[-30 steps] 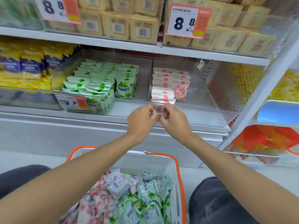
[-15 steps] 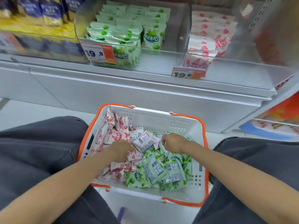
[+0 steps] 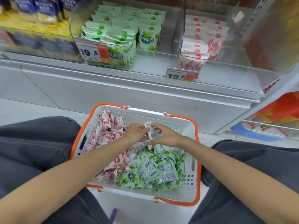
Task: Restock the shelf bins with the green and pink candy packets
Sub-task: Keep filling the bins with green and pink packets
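Both hands meet over the far half of a white basket (image 3: 193,160) with an orange rim, which sits on the floor between the person's knees. The left hand (image 3: 136,132) and right hand (image 3: 166,135) each pinch a single packet (image 3: 151,132) between them, fingers curled onto its edges. Its barcoded back faces up, with a touch of red at the top edge.

Below the hands the basket is heaped with loose stock: pink packets (image 3: 108,133) piled on the left, green packets (image 3: 145,172) on the near right.

On the shelf beyond, two clear bins stand side by side. The left bin (image 3: 169,39) holds upright rows of green packets filling its left part; the right bin (image 3: 234,62) holds a narrower column of pink ones against its left wall. A price tag (image 3: 93,51) hangs on the front of the left bin, and another (image 3: 182,75) on the right bin. Yellow and blue packs (image 3: 40,13) fill the far-left shelf.
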Action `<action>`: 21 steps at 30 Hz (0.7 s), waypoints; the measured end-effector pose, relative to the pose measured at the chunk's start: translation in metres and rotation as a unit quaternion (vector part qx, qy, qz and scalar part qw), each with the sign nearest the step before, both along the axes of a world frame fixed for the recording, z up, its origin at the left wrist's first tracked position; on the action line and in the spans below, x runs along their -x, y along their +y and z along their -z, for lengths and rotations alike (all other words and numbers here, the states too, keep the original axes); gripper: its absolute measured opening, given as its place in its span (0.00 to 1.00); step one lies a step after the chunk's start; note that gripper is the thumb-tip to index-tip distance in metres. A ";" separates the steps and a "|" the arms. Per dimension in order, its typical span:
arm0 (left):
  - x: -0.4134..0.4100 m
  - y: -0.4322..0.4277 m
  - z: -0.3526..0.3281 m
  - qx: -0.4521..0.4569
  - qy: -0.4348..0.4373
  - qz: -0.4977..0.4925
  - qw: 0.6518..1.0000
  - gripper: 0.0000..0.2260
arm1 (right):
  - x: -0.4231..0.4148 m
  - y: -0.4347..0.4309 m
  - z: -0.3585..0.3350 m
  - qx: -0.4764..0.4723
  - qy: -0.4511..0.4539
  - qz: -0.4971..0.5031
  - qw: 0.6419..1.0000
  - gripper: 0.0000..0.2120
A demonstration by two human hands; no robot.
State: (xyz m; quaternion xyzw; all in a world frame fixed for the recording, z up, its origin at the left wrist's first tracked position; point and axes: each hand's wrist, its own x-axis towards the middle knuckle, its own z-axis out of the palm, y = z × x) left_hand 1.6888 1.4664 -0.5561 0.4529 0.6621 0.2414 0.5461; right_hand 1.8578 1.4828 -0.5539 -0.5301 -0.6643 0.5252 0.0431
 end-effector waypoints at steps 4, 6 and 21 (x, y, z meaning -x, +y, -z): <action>-0.022 0.009 -0.032 -0.002 -0.079 -0.025 0.997 0.12 | -0.003 0.004 -0.016 -0.075 0.044 0.094 0.992 0.18; -0.025 0.018 -0.041 -0.073 0.021 -0.040 0.996 0.09 | -0.010 0.012 -0.029 -0.035 0.079 0.153 0.984 0.16; -0.120 0.089 -0.160 -0.350 0.071 -0.046 0.933 0.15 | -0.096 0.063 -0.175 -0.152 0.178 0.214 0.948 0.19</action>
